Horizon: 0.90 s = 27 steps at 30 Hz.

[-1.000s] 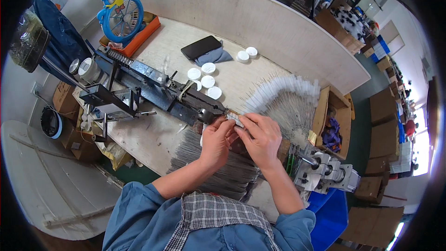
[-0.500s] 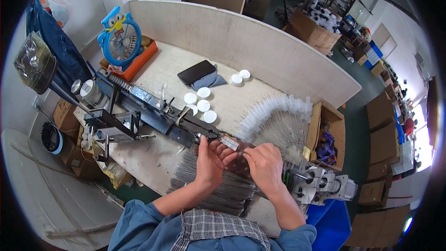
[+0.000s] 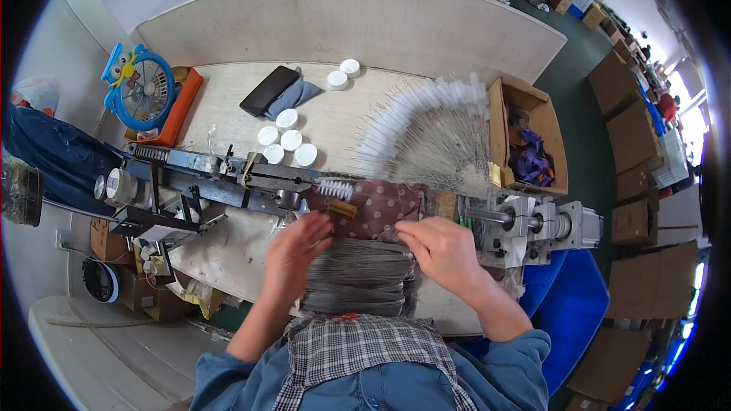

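My left hand (image 3: pixel 295 251) is raised in front of the machine's metal jaw, fingers apart and slightly blurred, holding nothing that shows. On the right, my right hand (image 3: pixel 445 253) has thumb and forefinger pinched together over the brown polka-dot cloth (image 3: pixel 388 205); whatever is between them is too small to make out. A small white-bristled brush (image 3: pixel 335 189) lies at the end of the long dark machine rail (image 3: pixel 278 176), beyond my left fingertips. Just below it a brass-coloured block (image 3: pixel 344 209) rests on the cloth. A thick bundle of grey wires (image 3: pixel 354 278) lies between my forearms.
Finished-looking white brushes (image 3: pixel 434 99) fan out on the bench behind the cloth. A cardboard box (image 3: pixel 560 137) with purple pieces and a motor-like metal unit (image 3: pixel 541 224) stand at the right. White round tubs (image 3: pixel 291 140), a phone (image 3: pixel 269 91) and a blue fan (image 3: pixel 145 91) sit further back.
My hands have moved apart, and the left one has opened away from the white brush. The brush now lies by the rail's end. The whole view has shifted with my head.
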Each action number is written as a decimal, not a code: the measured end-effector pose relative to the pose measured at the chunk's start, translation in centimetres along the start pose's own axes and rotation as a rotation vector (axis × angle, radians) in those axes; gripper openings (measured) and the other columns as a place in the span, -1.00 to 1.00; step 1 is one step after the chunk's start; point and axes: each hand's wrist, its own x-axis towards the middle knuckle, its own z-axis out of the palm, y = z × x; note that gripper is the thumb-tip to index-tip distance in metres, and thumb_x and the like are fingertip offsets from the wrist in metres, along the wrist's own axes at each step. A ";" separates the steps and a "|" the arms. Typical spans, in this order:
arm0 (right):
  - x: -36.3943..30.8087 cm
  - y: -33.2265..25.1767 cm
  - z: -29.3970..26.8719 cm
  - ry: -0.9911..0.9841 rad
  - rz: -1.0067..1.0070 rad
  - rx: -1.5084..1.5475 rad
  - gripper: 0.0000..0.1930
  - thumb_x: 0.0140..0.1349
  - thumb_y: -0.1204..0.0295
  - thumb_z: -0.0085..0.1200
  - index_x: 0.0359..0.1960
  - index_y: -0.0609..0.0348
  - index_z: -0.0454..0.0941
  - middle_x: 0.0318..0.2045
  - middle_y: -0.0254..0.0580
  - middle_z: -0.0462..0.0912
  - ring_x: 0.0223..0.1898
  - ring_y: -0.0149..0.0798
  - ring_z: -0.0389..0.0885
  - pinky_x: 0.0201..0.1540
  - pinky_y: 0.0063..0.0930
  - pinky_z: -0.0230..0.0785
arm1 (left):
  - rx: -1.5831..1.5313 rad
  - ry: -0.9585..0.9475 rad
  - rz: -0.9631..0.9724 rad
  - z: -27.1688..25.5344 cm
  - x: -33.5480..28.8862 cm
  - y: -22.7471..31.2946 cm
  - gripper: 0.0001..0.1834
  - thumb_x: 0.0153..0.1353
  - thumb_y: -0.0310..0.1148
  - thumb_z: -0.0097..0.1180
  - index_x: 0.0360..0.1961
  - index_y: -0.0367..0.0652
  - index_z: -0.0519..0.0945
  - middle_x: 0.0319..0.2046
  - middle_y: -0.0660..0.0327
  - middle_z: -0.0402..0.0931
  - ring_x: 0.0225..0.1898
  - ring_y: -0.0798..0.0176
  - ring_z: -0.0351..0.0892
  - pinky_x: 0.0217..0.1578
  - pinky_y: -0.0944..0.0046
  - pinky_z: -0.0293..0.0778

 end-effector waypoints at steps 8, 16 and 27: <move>-3.7 1.2 1.4 -0.371 0.278 -0.040 -0.87 0.12 0.37 0.14 -0.34 0.13 0.63 -0.37 -0.20 0.57 -0.31 -0.06 0.60 -0.29 -0.26 0.44 | -0.261 0.920 0.600 -35.8 -4.0 2.0 -0.64 0.16 0.01 0.20 -0.34 -0.08 0.58 -0.53 0.33 0.48 -0.42 0.45 0.46 -0.47 0.41 0.37; -3.6 0.1 -0.2 -0.375 0.353 -0.162 -0.87 0.18 0.37 0.09 -0.34 0.13 0.62 -0.37 -0.20 0.57 -0.31 -0.05 0.59 -0.29 -0.25 0.44 | -0.266 1.221 0.507 -30.7 -3.5 3.3 -0.61 0.15 0.02 0.20 -0.29 -0.11 0.57 -0.38 0.21 0.60 -0.27 0.32 0.57 -0.26 0.34 0.42; -4.6 1.5 -0.8 -0.235 0.340 -0.194 -0.89 0.22 0.40 0.03 -0.27 0.09 0.55 -0.39 -0.18 0.58 -0.37 -0.02 0.61 -0.36 -0.19 0.47 | -0.240 0.216 0.198 -3.5 -0.4 -0.3 -0.66 0.21 -0.37 0.09 -0.01 -0.22 0.38 -0.03 0.12 0.46 0.03 0.19 0.47 0.06 0.19 0.42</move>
